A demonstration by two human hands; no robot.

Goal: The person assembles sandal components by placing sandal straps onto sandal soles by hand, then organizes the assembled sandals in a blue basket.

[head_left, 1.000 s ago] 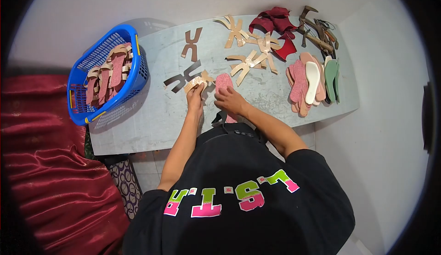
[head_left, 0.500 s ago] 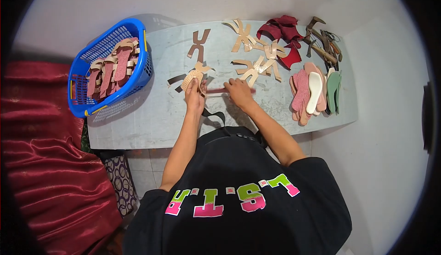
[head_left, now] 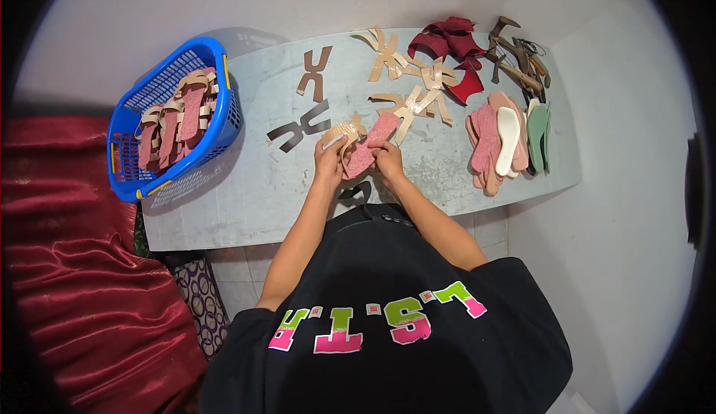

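Observation:
Between my hands is a sandal with a pink textured sole (head_left: 382, 130) and a beige woven strap (head_left: 342, 132). My left hand (head_left: 329, 157) is closed round the strap and the sole's near left end. Along the sole's right edge, my right hand (head_left: 388, 162) grips with bent fingers. The sandal is held tilted above the table, its sole facing up. Just beyond my left hand lies a dark X-shaped strap piece (head_left: 300, 125), and farther back a brown one (head_left: 315, 73). Beige strap pieces (head_left: 409, 108) lie beyond the sandal's tip.
A blue basket (head_left: 230, 108) of pink-soled sandals stands at the table's left end. At the right are pink and white soles (head_left: 509, 142), green soles (head_left: 538, 138), dark red pieces (head_left: 451, 41) and a hammer with other tools (head_left: 518, 71). Walls bound the back and right.
The sole, seen edge-on before, has turned to show its pink face. My right hand has moved nearer to my left hand and toward my body. The view has shifted slightly.

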